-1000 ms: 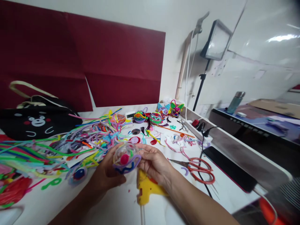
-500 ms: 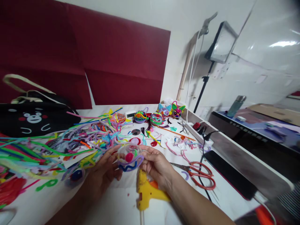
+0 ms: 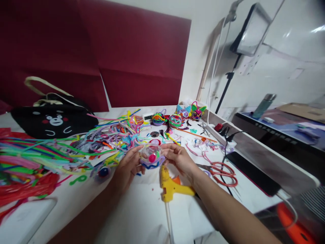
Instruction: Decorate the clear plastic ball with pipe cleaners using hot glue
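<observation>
Both my hands hold a clear plastic ball (image 3: 151,156) above the white table (image 3: 132,217). The ball carries a pink round dot, a purple strip and a blue zigzag of pipe cleaner. My left hand (image 3: 127,167) cups it from the left with fingers curled around it. My right hand (image 3: 177,157) grips its right side with thumb and fingers closed on it. A yellow glue gun (image 3: 170,184) lies on the table just under my right wrist.
A big heap of coloured pipe cleaners (image 3: 63,149) covers the left. A black bear-face bag (image 3: 54,120) stands behind it. Finished decorated balls (image 3: 175,119) sit at the back. Red scissors (image 3: 220,171), a dark phone (image 3: 252,173) with cable and a lamp stand (image 3: 228,81) are on the right.
The view has shifted, so the hands and ball sit higher and further right in the picture. Both hands keep hold of the ball, and the left fingers have moved higher up its side.
</observation>
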Action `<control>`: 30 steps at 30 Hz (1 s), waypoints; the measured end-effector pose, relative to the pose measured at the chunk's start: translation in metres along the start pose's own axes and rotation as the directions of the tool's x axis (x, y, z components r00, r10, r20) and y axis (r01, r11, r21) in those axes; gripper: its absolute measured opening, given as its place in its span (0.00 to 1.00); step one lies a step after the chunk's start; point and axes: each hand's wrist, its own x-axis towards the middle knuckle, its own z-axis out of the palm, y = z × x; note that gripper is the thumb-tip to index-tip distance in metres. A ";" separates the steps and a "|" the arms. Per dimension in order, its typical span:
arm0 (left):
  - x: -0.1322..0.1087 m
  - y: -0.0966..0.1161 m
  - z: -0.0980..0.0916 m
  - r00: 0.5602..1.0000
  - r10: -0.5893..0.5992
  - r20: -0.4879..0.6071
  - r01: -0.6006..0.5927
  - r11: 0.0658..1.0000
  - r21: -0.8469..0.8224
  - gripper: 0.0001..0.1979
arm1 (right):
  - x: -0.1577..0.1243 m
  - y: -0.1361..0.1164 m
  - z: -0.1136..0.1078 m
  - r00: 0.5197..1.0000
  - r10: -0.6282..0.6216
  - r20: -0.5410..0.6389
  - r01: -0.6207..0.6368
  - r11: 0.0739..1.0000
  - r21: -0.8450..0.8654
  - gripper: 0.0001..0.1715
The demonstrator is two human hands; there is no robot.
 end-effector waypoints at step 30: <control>0.003 -0.009 -0.012 0.986 -0.005 0.168 -0.100 0.787 0.609 0.42 | -0.007 0.006 -0.013 0.965 -0.182 0.189 0.257 0.494 -0.830 0.21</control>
